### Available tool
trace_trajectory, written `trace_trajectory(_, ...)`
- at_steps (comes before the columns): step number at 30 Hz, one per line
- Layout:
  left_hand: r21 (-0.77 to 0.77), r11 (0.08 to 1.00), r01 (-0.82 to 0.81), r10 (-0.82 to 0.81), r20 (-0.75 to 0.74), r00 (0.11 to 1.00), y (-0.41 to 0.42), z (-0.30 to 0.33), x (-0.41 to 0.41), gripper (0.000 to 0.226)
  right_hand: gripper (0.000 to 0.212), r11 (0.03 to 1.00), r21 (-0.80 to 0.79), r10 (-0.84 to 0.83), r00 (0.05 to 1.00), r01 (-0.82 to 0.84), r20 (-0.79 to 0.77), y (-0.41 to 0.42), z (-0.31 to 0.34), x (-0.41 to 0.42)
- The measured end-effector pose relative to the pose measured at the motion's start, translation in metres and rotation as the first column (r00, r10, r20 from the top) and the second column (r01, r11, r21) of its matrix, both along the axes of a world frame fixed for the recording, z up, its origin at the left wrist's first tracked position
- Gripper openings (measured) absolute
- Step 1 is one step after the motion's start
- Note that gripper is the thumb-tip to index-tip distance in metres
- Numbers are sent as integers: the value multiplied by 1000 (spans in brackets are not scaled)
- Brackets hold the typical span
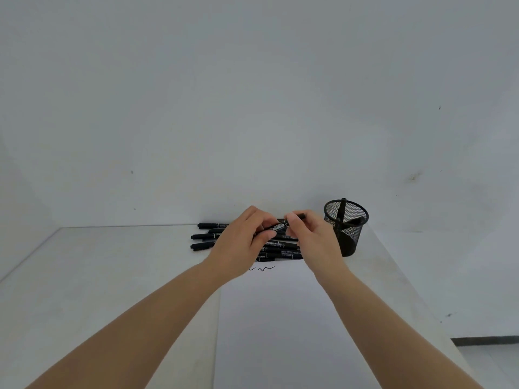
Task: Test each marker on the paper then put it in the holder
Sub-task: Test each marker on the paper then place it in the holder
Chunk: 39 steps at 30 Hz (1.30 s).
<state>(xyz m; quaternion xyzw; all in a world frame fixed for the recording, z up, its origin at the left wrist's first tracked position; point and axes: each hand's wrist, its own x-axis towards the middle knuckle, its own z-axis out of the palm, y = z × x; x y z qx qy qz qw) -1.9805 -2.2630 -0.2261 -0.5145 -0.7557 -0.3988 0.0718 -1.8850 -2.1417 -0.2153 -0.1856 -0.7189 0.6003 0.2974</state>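
Fingers of left hand (pixel 241 240) and right hand (pixel 311 237) grip 1 marker (pixel 278 227), hiding its ends.

A black marker (pixel 280 226) with a white printed label is showing between two hands, above a heap of matching black markers (pixel 213 237) carrying white lettering along their barrels. A black wire-mesh holder (pixel 346 226), its fine grid pattern letting the pale wall (pixel 252 94) show through, is standing on a white table (pixel 84 276). A white sheet of paper (pixel 295 332) is bearing black squiggles (pixel 265 268), and the grey-white wall is showing a few dark specks
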Motion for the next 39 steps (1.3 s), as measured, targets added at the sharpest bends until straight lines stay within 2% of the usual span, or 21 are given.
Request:
trace_trajectory(5, -23, 995, -100, 100, 29, 995, -21, -13, 9, 15, 15, 983, -168, -82, 996, 73, -46, -15, -6, 10)
trace_trajectory(9, -65, 987, -144, 156, 254, 955, -45, -32, 19, 10, 18, 950, -293, -137, 987, 108, -80, -21, -12, 21)
trace_trajectory(11, -106, 985, -138, 164, 291, 943, -54, -42, 29, 7, 22, 945, -312, -132, 988, 101, -79, -28, -20, 27)
trace_trajectory(15, -186, 976, -118, 170, 294, 941, -62, -49, 48, 13, 26, 968, -249, -34, 999, 30, -14, -49, -35, 33)
trace_trajectory(20, -295, 949, -112, 179, 210, 961, -67, -40, 60, 28, 30, 986, -159, 62, 995, -49, 82, -63, -40, 40)
trace_trajectory(22, -320, 946, -46, 141, 281, 949, -69, -37, 62, 34, 31, 987, -153, 66, 996, -56, 66, -61, -40, 45)
trace_trajectory(23, -288, 958, 15, 104, 396, 912, -69, -36, 64, 37, 32, 985, -159, 71, 996, -62, 52, -60, -41, 47)
trace_trajectory(25, -175, 976, 130, 12, 639, 769, -68, -33, 68, 37, 34, 982, -169, 89, 995, -79, 49, -62, -43, 47)
trace_trajectory(26, -142, 974, 174, -22, 708, 706, -68, -33, 69, 36, 35, 980, -186, 79, 996, -69, 48, -61, -43, 47)
trace_trajectory(28, -99, 963, 249, -76, 791, 607, -75, -35, 66, 35, 37, 933, -351, -81, 997, 80, 12, -39, -39, 46)
trace_trajectory(29, -65, 967, 246, -87, 826, 557, -82, -38, 62, 35, 36, 865, -476, -192, 981, 161, -17, -22, -33, 48)
trace_trajectory(30, -30, 980, 199, -78, 855, 512, -90, -41, 57, 35, 34, 807, -546, -293, 955, 224, -41, -3, -28, 53)
trace_trajectory(31, -5, 993, 116, -53, 866, 497, -98, -44, 50, 34, 31, 797, -536, -357, 933, 278, -46, 14, -23, 59)
trace_trajectory(32, 0, 1000, 22, -12, 852, 524, -103, -49, 44, 35, 28, 829, -464, -369, 929, 312, -36, 27, -20, 63)
trace_trajectory(34, -39, 993, -113, 103, 755, 648, -103, -58, 35, 37, 23, 906, -305, -308, 951, 295, 3, 35, -16, 64)
trace_trajectory(36, -80, 984, -159, 173, 625, 761, -93, -62, 33, 36, 18, 937, -234, -264, 964, 261, 22, 30, -14, 54)
trace_trajectory(39, -181, 973, -145, 209, 416, 885, -82, -68, 34, 26, 11, 949, -189, -248, 968, 252, 45, 21, -16, 38)
